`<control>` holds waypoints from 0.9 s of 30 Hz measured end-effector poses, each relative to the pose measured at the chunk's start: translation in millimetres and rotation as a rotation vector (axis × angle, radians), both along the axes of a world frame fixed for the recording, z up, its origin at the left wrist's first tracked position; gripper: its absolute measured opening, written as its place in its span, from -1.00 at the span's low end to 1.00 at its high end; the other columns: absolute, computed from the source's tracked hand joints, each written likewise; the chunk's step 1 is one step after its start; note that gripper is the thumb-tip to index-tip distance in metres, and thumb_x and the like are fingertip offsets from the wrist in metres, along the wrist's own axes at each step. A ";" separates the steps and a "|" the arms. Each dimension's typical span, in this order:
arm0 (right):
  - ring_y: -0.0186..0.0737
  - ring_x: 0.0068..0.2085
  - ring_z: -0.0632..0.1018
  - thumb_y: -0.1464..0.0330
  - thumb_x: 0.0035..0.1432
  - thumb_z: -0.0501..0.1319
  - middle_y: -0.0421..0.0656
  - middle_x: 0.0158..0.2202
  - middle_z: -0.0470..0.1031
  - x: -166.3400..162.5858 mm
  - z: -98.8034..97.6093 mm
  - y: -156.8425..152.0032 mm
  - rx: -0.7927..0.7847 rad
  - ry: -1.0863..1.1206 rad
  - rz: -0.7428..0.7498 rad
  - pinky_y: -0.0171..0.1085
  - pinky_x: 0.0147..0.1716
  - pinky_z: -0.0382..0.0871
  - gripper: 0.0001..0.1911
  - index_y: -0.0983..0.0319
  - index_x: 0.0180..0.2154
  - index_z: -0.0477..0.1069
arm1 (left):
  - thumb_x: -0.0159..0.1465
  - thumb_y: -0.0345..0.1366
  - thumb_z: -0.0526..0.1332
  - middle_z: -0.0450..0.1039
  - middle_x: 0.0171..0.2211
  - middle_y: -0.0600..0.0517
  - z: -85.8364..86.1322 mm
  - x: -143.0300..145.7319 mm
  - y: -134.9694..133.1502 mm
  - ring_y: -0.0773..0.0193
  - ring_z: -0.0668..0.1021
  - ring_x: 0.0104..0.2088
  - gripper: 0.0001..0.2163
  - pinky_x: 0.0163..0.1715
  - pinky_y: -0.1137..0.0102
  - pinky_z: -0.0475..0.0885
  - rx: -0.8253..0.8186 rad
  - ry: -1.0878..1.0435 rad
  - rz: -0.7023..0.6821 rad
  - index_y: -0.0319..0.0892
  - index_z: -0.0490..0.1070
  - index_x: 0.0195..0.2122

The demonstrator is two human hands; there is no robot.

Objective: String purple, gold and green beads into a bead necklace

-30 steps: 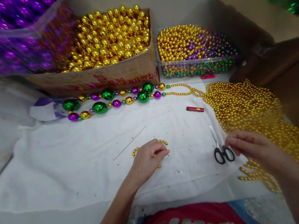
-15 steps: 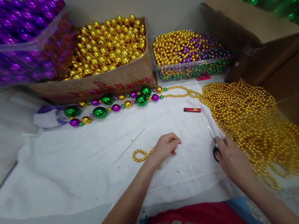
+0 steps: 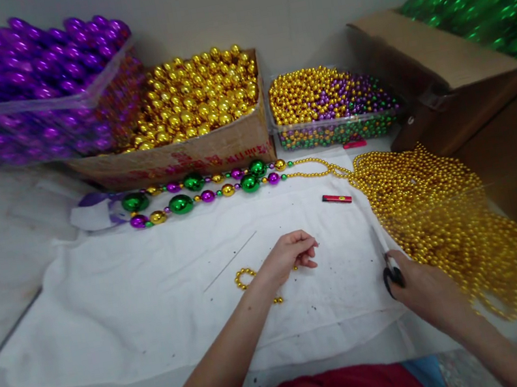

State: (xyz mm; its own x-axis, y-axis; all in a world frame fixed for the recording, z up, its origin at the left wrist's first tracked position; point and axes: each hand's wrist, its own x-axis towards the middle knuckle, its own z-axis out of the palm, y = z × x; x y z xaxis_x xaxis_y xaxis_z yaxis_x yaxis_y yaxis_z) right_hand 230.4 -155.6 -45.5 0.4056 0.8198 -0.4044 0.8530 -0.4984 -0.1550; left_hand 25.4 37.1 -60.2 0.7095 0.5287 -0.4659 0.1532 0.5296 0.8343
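Head view shows the right hand [image 3: 426, 291] with fingers closed around scissors [image 3: 393, 275], the left hand's [image 3: 294, 255] pinched narrow, near gold beads [image 3: 240, 282], on what I can't tell.

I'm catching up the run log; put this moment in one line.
right hand: holding scissors; left hand: near gold beads, grip unclear; surface: white cloth

Left hand [image 3: 295, 254]: it is covering part of the short gold strand [image 3: 244, 271] (whether the fingertips [image 3: 313, 244] are pinching anything is looking too small to tell).
Scissors [image 3: 393, 273]: the right hand [image 3: 421, 285] is hiding part of the black handles.
Green beads [image 3: 488, 10]: they are blurring and running past the right edge.
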 end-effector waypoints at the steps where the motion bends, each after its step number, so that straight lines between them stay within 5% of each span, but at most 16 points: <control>1: -0.07 -0.36 0.53 0.35 0.14 0.13 -0.10 -0.39 0.49 6.8 -4.0 -5.5 0.039 0.154 -0.056 -0.23 -0.42 0.28 -0.53 0.28 0.10 0.24 | 0.06 -0.16 0.31 0.33 -0.56 0.13 -0.4 0.3 1.5 0.52 0.29 -0.65 -0.76 -0.44 0.37 0.49 -0.006 0.000 0.003 -0.25 0.39 -0.39; 5: -0.21 -0.51 0.44 0.19 -0.05 0.24 -0.25 -0.55 0.37 31.3 -27.9 -27.2 0.190 0.828 -0.300 -0.30 -0.54 0.26 -0.49 0.27 -0.05 0.31 | 0.08 -0.19 0.29 0.27 -0.60 0.16 -2.7 1.9 5.9 0.55 0.21 -0.68 -0.78 -0.54 0.48 0.40 -0.010 0.005 0.008 -0.25 0.40 -0.39; 8: -0.33 -0.60 0.35 0.12 -0.12 0.32 -0.26 -0.54 0.35 30.8 -36.4 -32.3 0.209 1.073 -0.442 -0.37 -0.65 0.13 -0.44 0.25 -0.09 0.33 | 0.10 -0.20 0.28 0.23 -0.63 0.18 -4.1 4.9 5.5 0.55 0.15 -0.70 -0.80 -0.66 0.57 0.21 0.002 0.007 0.000 -0.25 0.40 -0.39; 11: -0.33 -0.56 0.37 0.12 -0.08 0.34 -0.20 -0.44 0.41 10.7 -30.0 -27.4 0.345 1.124 -0.499 -0.42 -0.70 0.02 -0.46 0.21 -0.09 0.31 | 0.09 -0.22 0.27 0.21 -0.64 0.17 -2.3 8.4 1.4 0.54 0.15 -0.68 -0.81 -0.71 0.58 0.05 0.015 0.013 0.001 -0.26 0.40 -0.41; 15: -0.18 -0.33 0.49 0.14 -0.09 0.38 -0.07 -0.28 0.48 -24.0 -16.0 -19.3 0.491 1.247 -0.458 -0.41 -0.59 0.18 -0.48 0.18 -0.15 0.24 | 0.07 -0.21 0.27 0.20 -0.63 0.15 4.6 9.1 -6.3 0.51 0.17 -0.65 -0.80 -0.70 0.56 -0.02 0.042 0.031 -0.004 -0.27 0.41 -0.42; 20: -0.31 -0.43 0.37 0.10 0.06 0.29 -0.20 -0.38 0.38 -42.0 0.1 -15.5 0.312 1.428 -0.335 -0.42 -0.58 0.09 -0.55 0.18 -0.14 0.19 | 0.07 -0.20 0.25 0.16 -0.64 0.17 11.9 3.5 -13.0 0.50 0.14 -0.65 -0.79 -0.68 0.53 -0.06 0.064 0.070 -0.017 -0.27 0.44 -0.39; 27: -0.38 -0.49 0.20 0.00 0.07 0.21 -0.32 -0.52 0.18 -42.8 12.2 11.4 0.216 1.301 -0.226 -0.41 -0.52 0.02 -0.56 0.21 -0.23 0.23 | 0.06 -0.18 0.23 0.15 -0.67 0.18 17.9 0.2 -15.7 0.48 0.15 -0.65 -0.77 -0.66 0.50 -0.05 0.166 0.123 -0.080 -0.26 0.47 -0.39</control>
